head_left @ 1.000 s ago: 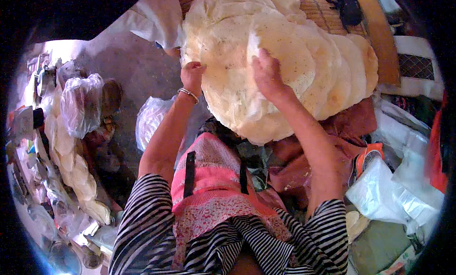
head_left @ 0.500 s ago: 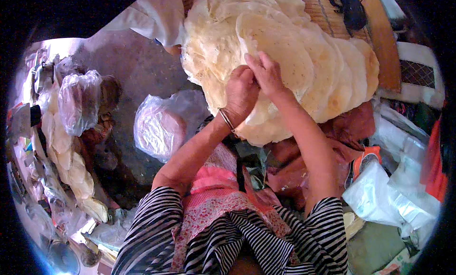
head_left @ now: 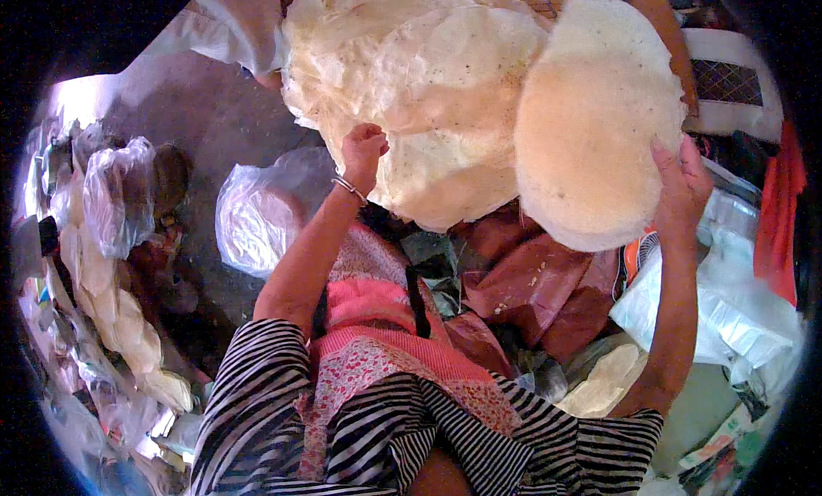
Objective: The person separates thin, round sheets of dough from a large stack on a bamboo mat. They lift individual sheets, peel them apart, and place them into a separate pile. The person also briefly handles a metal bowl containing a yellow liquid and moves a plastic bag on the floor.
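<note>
Holding a round flatbread (head_left: 595,119) by its edge in a half-closed right hand (head_left: 685,188), with left hand (head_left: 365,153) curled closed, seemingly empty, by a flatbread pile (head_left: 428,93).

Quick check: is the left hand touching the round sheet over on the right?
Apart. The head view shows the left hand well left of the round sheet, with layered sheets showing between them.

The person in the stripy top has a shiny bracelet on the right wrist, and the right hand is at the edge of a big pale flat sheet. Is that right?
Not quite: the bracelet is on the left wrist, as the head view shows. The rest is right: the top is stripy, and the right hand is at the pale sheet's edge.
</note>
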The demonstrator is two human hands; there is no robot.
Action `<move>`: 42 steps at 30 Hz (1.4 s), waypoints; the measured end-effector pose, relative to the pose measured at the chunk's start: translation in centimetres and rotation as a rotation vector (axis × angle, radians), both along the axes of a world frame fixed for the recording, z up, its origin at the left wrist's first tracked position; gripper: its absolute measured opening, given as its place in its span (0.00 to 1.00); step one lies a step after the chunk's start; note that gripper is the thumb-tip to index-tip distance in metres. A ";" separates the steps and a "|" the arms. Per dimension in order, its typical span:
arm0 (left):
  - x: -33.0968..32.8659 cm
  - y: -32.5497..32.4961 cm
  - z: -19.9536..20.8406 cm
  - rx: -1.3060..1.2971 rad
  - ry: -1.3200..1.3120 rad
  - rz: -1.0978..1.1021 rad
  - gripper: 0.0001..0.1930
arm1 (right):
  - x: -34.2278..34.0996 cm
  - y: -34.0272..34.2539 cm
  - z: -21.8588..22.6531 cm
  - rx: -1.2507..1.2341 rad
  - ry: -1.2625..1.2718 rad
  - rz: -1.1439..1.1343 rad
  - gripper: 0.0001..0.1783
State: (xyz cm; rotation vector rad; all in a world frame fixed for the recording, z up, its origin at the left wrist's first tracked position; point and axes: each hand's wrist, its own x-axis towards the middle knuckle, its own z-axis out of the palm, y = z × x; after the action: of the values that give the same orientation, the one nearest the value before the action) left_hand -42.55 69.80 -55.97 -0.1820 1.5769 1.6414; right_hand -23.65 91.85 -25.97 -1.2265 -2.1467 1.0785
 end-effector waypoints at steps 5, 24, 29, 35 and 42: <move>0.2 3.3 -0.1 0.200 0.016 0.103 0.09 | -4.1 -1.6 -2.2 0.499 -0.370 0.519 0.13; -0.1 11.2 5.7 0.121 -0.231 -0.105 0.01 | -10.8 -4.5 -24.2 0.239 -0.476 0.360 0.07; -0.4 10.8 4.6 0.359 -0.249 -0.253 0.05 | -9.7 -4.2 -22.5 -0.002 -0.213 0.354 0.09; -0.3 9.8 5.1 0.313 -0.195 -0.049 0.09 | -6.1 -1.0 -22.1 -0.180 -0.162 0.149 0.11; -5.0 4.9 -1.9 -0.129 0.129 0.228 0.08 | -2.0 5.2 -7.5 -0.158 0.024 0.011 0.16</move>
State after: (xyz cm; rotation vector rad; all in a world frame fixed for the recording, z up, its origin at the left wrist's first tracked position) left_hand -47.56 74.75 -57.86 -0.3404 1.8174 1.7543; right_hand -25.67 97.05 -33.50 -1.2646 -2.0858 1.2825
